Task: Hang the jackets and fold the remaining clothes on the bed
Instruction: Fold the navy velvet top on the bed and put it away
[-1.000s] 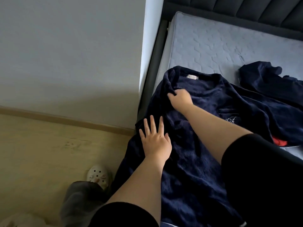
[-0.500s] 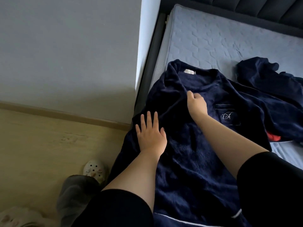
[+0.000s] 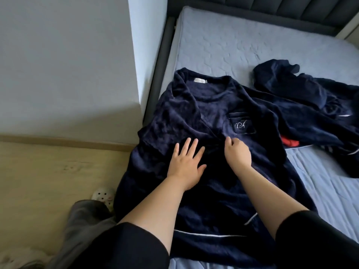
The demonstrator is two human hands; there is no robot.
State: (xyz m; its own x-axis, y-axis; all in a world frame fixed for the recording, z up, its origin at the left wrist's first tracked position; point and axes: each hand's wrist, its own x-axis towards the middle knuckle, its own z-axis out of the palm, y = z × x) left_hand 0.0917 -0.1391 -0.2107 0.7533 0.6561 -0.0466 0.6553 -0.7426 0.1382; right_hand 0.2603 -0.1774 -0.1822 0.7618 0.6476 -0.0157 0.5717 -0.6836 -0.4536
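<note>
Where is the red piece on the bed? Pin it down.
Head view, right side: the red piece peeks out between the spread navy top and the crumpled navy garment, right of the top's chest pocket.

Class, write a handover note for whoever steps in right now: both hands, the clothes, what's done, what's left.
Left hand presses flat on the navy fleece top.
Right hand curls its fingers at the top's front edge; grip unclear.
Top lies spread, front up, on the mattress; second navy garment lies crumpled to the right, over something red.
Done: top laid out.
Left: fold both; no fold made yet.
</note>
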